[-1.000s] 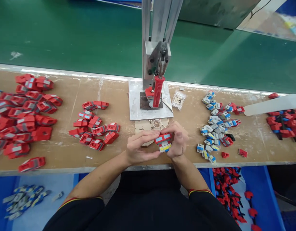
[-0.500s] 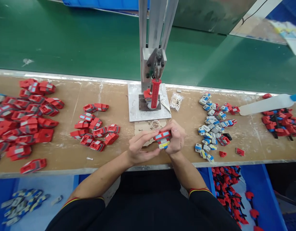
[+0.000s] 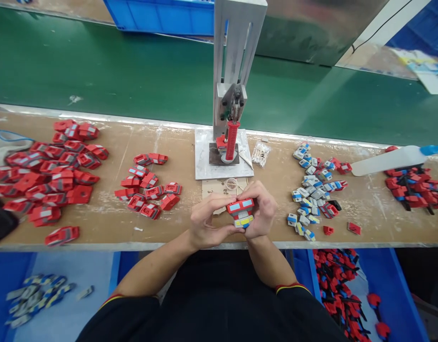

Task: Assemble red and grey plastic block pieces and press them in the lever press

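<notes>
Between my two hands, above the bench's front part, is a red toy piece (image 3: 241, 212) with light blue windows and a grey, white and yellow lower part. My left hand (image 3: 209, 221) grips its left side with thumb and fingers. The right side is held by my right hand (image 3: 260, 209). Just beyond my hands stands a metal press with a red handle (image 3: 232, 141) on a pale base plate (image 3: 200, 156). A small round dish (image 3: 232, 184) lies on a piece of cardboard (image 3: 209, 188) in front of that plate.
Red parts (image 3: 51, 173) lie piled at the left, with a smaller group (image 3: 149, 180) nearer. Right of my hands are white-blue parts (image 3: 313, 190), a bag of swabs (image 3: 260, 153), a white bottle (image 3: 386, 161) and red-black parts (image 3: 414, 187). Blue bins (image 3: 393, 280) sit below the bench edge.
The camera view has shifted slightly. The held piece has tilted so its windows and yellow part face the camera more, and my fingers have moved a little around it.
</notes>
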`<state>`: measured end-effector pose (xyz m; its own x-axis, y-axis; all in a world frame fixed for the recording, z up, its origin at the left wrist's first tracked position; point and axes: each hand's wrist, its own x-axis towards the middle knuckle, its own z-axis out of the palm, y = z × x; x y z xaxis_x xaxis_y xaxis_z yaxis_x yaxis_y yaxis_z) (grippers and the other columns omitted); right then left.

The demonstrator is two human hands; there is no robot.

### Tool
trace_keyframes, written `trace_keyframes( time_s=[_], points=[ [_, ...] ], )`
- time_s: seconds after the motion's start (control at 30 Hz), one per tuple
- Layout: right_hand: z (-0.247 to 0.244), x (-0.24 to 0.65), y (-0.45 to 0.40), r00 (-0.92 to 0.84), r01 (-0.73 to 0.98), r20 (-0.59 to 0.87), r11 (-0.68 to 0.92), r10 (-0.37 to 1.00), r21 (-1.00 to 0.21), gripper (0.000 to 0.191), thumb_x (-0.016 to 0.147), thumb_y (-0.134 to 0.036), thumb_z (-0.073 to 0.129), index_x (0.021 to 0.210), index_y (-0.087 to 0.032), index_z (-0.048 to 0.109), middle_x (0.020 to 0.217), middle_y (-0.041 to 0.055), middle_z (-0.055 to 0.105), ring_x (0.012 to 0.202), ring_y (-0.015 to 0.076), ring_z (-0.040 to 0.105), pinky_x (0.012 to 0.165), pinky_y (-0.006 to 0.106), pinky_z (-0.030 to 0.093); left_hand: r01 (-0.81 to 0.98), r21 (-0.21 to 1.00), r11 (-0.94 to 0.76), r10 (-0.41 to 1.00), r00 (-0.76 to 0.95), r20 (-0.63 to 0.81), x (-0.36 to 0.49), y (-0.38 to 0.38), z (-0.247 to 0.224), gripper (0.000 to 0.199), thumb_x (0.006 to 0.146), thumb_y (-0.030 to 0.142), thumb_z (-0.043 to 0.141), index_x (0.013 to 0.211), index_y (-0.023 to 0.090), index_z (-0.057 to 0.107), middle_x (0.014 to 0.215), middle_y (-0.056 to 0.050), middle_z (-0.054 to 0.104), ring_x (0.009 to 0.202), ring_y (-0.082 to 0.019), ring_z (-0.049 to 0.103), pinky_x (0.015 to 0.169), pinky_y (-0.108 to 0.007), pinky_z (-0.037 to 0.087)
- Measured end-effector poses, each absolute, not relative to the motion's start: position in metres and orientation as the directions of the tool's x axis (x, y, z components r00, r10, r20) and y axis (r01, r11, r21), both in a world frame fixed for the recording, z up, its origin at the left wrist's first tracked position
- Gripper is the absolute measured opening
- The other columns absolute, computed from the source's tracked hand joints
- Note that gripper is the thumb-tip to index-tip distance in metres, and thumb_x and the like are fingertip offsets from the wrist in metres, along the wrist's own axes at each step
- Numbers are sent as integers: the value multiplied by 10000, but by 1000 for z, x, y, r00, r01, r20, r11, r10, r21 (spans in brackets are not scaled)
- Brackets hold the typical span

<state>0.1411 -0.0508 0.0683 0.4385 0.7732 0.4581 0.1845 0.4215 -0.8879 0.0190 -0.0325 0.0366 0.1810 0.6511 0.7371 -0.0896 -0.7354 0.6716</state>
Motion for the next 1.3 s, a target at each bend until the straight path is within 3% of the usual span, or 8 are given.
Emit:
trace_keyframes(
  time_s=[0.43,0.57,0.7,0.77,0.9,1.03,1.2,1.3],
  points=[
    [54,141,-40,367,81,371,368,853,-926,440,950,-384,432,589,-229,631,565,26,565,547,170,504,554,361,385,116,639,-760,649,108,753,20,-37,28,514,867,472,851,1309,261,699,1020,-54,804,863,-236,805,704,-362,706],
    [45,170,-33,220,124,385,366,896,-922,446,1016,-531,454,811,-222,702,763,33,676,666,176,577,622,347,449,102,613,-784,614,278,739,-6,-13,41,467,884,475,836,1281,275,694,1011,-54,800,851,-224,801,707,-356,704],
    [51,213,-10,92,194,423,401,901,-895,485,1003,-693,481,1036,-263,705,1179,75,731,1015,212,659,787,356,511,181,565,-805,553,575,603,-48,40,65,367,881,396,846,1167,204,718,1107,-97,796,996,-233,789,852,-364,677],
    [56,223,8,-68,235,379,384,923,-893,506,988,-736,489,1025,-278,699,1278,74,711,1126,226,648,866,378,522,244,541,-805,545,665,511,-55,72,71,285,868,373,837,1075,203,739,1338,-130,737,1149,-275,756,934,-395,646],
    [63,221,30,-323,243,259,344,910,-907,581,950,-817,471,972,-276,685,1077,57,721,990,217,651,866,409,552,359,495,-792,510,834,211,-36,120,81,262,770,323,845,964,185,738,1599,-117,564,1095,-273,751,937,-379,597],
    [93,225,22,-389,-6,392,423,833,-906,572,972,-814,413,1047,-325,700,1032,38,744,891,206,688,765,391,589,503,427,-752,524,848,-78,-17,126,97,269,790,232,776,1050,180,732,1620,-106,550,1148,-269,719,1006,-367,537],
    [189,216,57,-356,-94,561,569,748,-817,547,908,-857,492,1268,-476,647,1287,-62,747,1176,205,735,776,326,622,553,402,-730,553,823,-128,-19,121,103,293,782,265,771,1062,186,730,1600,-96,573,1190,-284,697,1021,-375,514],
    [236,208,94,-268,-95,565,562,781,-822,372,995,-656,517,1184,-395,703,1169,-99,776,1151,160,739,925,318,583,524,418,-742,542,836,-86,-21,123,100,309,781,265,763,1081,199,735,1625,-83,551,1224,-281,683,1044,-371,507]
  ],
)
